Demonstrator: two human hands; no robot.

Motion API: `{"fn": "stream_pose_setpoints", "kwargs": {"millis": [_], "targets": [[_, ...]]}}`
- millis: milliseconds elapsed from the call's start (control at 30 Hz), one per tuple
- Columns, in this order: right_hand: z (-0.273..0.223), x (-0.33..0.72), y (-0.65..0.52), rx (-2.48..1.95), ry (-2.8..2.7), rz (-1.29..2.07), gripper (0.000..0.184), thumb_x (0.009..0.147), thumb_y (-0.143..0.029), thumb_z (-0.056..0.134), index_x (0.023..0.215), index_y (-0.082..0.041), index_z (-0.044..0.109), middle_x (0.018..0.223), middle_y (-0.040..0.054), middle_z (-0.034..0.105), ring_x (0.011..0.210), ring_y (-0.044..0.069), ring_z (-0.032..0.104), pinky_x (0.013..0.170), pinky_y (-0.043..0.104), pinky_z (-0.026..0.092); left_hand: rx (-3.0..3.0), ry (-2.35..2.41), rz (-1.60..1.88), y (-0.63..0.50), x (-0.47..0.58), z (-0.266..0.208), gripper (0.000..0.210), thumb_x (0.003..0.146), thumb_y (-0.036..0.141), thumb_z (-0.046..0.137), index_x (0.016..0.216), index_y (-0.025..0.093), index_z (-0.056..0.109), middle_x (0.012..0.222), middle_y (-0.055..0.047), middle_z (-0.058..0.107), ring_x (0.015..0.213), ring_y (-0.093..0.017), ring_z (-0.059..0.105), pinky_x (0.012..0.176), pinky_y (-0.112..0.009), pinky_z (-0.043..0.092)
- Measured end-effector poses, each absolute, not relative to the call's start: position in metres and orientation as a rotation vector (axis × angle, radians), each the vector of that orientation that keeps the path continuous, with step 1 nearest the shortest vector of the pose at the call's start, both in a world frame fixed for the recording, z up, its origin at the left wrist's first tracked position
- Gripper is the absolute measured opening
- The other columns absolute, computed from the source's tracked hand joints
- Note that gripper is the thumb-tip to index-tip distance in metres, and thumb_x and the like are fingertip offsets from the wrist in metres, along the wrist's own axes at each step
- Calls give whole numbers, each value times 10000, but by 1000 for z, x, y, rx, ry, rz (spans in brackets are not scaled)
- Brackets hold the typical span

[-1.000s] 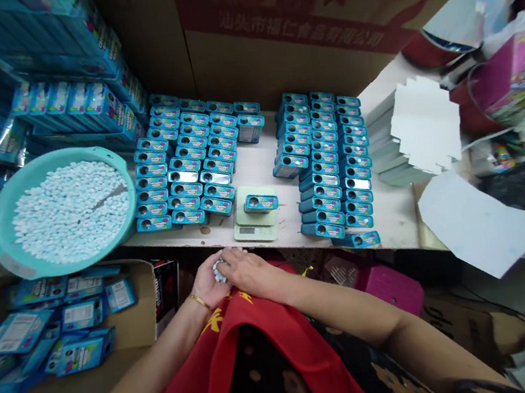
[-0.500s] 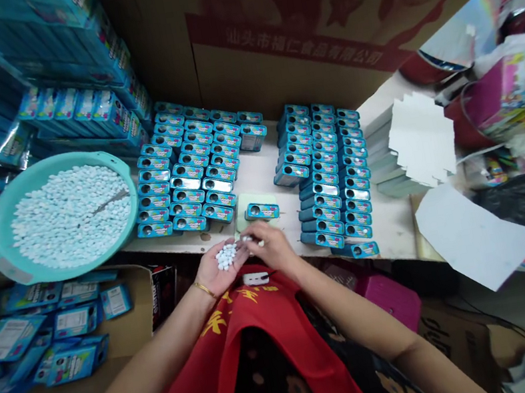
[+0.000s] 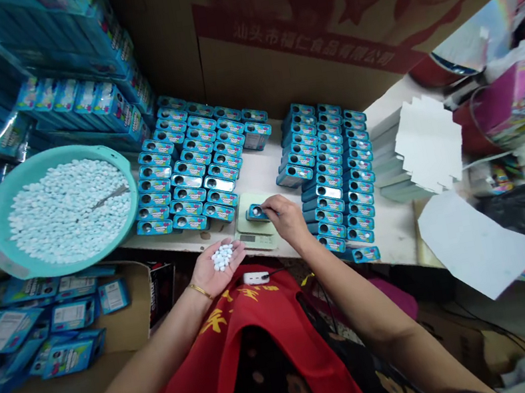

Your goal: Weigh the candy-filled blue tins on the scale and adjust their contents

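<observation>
My left hand [image 3: 212,270] is palm up and cupped under a small heap of white candies [image 3: 223,257], just in front of the scale. My right hand [image 3: 285,215] is closed in a pinch at the right end of a small blue box [image 3: 255,212]. This box stands on a pale green kitchen scale [image 3: 249,231] and has a round dark opening in its top. Whatever is between the right fingertips is hidden from me. To the left, a turquoise basin [image 3: 0,255] holds a mass of the same candies, with a scoop-like tool [image 3: 110,196] lying in them.
Rows of blue boxes stand on the table left [image 3: 181,170] and right [image 3: 325,178] of the scale. A large carton [image 3: 290,63] rises behind. Stacked white cards [image 3: 428,140] are at the right. An open carton [image 3: 130,342] with blue packs lies at lower left.
My right hand has left the candies in my left palm and moved up and right to the box on the scale. My left hand has shifted slightly left, still bearing candies.
</observation>
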State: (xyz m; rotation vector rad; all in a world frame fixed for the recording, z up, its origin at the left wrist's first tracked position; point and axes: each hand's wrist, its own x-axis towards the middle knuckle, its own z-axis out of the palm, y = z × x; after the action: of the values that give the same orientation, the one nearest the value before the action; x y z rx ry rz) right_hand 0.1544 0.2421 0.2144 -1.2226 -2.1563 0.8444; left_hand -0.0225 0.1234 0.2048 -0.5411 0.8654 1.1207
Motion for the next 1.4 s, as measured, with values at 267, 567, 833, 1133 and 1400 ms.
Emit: {"fn": "stream_pose_setpoints", "kwargs": {"millis": [267, 567, 833, 1133, 1400], "targets": [[222, 189, 231, -1412, -1716, 931, 121, 756, -243, 532, 788, -181, 631, 801, 21, 603, 739, 134, 566, 632, 258, 465, -582, 954, 1171, 110, -41, 202, 137, 786, 130, 455, 809, 88, 583, 831, -148, 659, 883, -240, 622, 773, -377, 520], [222, 205, 209, -1509, -1563, 968, 134, 745, -262, 543, 803, -175, 628, 788, 21, 590, 707, 129, 558, 628, 268, 464, -582, 970, 1144, 98, -46, 199, 156, 796, 143, 441, 842, 109, 586, 843, -134, 663, 874, -228, 627, 753, -370, 526], [215, 161, 226, -1326, -1857, 971, 128, 775, -216, 503, 792, -187, 627, 808, 25, 611, 751, 138, 567, 666, 262, 461, -565, 953, 1141, 97, -44, 202, 156, 790, 138, 448, 851, 104, 588, 833, -130, 666, 862, -222, 630, 762, -360, 522], [240, 134, 179, -983, -2530, 808, 221, 847, -207, 429, 1015, -190, 571, 975, 76, 589, 939, 177, 511, 831, 314, 428, -517, 894, 1054, 102, -31, 210, 166, 780, 119, 451, 843, 87, 601, 825, -132, 669, 815, -218, 640, 726, -350, 527], [249, 109, 138, -770, -2983, 678, 206, 844, -146, 435, 1038, -162, 504, 978, 73, 531, 875, 174, 483, 741, 284, 451, -555, 902, 920, 97, -24, 211, 186, 823, 137, 415, 770, 91, 589, 646, -65, 646, 604, -146, 631, 594, -266, 526]]}}
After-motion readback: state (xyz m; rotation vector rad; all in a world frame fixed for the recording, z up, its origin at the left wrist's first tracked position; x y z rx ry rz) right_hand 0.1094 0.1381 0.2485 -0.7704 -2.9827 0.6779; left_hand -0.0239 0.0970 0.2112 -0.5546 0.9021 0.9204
